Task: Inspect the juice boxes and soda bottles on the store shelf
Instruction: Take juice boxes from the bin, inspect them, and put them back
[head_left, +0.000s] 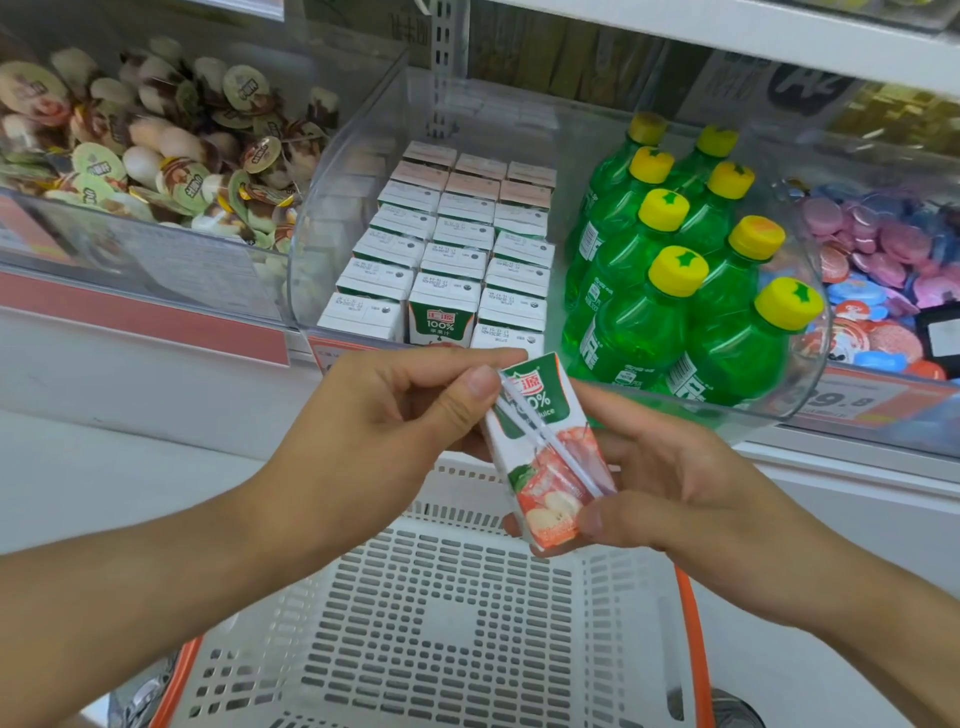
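A shopper held a small juice box tilted between both hands above a white perforated basket, the left hand pinching its top corner with thumb and fingers, the right hand gripping its lower end. Behind, more juice boxes stood packed in rows in a clear shelf bin (green soda bottles with yellow caps stood just beside them).
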